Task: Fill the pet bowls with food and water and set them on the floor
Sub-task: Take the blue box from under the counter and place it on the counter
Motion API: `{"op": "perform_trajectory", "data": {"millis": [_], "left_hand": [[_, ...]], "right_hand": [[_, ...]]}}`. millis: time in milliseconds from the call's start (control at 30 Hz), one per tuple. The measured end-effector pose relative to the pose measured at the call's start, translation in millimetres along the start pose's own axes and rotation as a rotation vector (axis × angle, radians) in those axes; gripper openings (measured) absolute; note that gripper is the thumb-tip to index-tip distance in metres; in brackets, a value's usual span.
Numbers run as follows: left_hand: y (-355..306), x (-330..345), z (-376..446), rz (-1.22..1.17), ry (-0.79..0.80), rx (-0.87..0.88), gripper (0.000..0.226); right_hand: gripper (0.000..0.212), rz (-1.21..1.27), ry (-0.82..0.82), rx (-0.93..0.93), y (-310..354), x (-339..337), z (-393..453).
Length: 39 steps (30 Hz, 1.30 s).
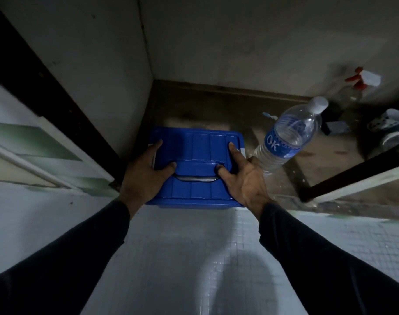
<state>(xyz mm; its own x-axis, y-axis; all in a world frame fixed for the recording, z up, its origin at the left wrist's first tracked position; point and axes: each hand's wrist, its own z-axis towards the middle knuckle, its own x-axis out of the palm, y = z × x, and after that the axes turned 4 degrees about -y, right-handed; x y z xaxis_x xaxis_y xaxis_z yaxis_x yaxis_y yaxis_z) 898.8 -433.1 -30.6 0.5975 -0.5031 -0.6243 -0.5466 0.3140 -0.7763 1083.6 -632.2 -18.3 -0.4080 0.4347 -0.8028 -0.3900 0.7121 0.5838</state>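
A blue plastic box [200,144] with a ribbed lid and a grey handle stands at the front edge of a low, dark cupboard. My left hand [144,176] grips its left side, thumb on the lid by the handle. My right hand [246,180] grips its right side, with the thumb and one finger on the lid. A clear water bottle [285,139] with a blue label and white cap stands just right of the box, close to my right hand. At the far right a blurred metal bowl-like thing [396,138] sits on the cupboard floor.
The cupboard's left door [46,146] and right door [353,180] stand open on either side. A spray bottle with a red trigger [357,87] and a white-and-blue object [387,121] sit at the back right. White tiled floor [182,246] lies below my arms.
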Motion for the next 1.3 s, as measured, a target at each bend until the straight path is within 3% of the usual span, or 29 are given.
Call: {"op": "perform_trajectory", "data": {"millis": [600,1300], "left_hand": [[-89.2,-118.6,-203.9,-0.051,0.049,-0.143,0.079],[-315.2,-341.6,-293.0,-0.072,0.069,-0.127,0.077]], "right_hand": [[0.077,0.016,0.137,0.091,51.9,-121.0,-200.4],[0.077,-0.005,0.125,0.028,240.3,-376.1,-311.6]]}}
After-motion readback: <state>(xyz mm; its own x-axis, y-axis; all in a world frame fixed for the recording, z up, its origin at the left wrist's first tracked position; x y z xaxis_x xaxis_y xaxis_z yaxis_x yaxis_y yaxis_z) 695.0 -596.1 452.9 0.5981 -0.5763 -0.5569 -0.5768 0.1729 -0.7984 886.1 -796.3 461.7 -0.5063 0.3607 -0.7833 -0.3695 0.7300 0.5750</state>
